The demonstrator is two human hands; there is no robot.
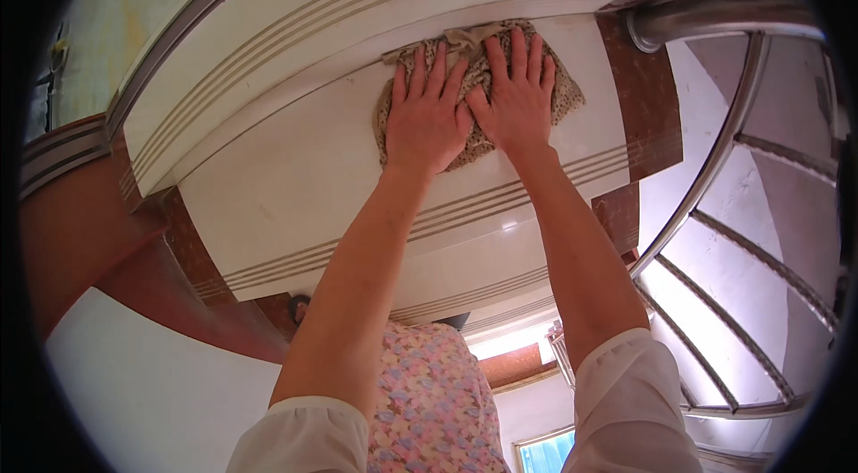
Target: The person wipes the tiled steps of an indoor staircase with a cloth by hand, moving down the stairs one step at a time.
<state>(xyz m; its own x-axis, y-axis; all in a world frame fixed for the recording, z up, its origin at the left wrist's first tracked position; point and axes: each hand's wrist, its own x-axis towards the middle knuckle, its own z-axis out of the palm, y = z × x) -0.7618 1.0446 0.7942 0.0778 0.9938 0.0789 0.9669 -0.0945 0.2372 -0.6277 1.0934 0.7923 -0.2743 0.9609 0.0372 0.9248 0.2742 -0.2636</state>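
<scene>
A brown, dark-speckled cloth (567, 93) lies crumpled on a cream stair tread (295, 160), its far edge up against the riser behind. Both my arms reach forward over it. My left hand (427, 120) rests flat on the cloth's left part, fingers spread and pointing away from me. Close beside it, my right hand (517, 102) presses flat on the right part, fingers also apart. The two thumbs nearly meet over the middle. Neither hand grips the cloth; the part beneath the palms is hidden.
A steel handrail (728, 13) with a curved post and ribbed bars (760, 254) stands on the right. Brown stone borders (639, 98) edge the tread, and a dark red stringer (197, 308) runs along the left. Grooved lines mark the tread's front edge. More steps lie below and above.
</scene>
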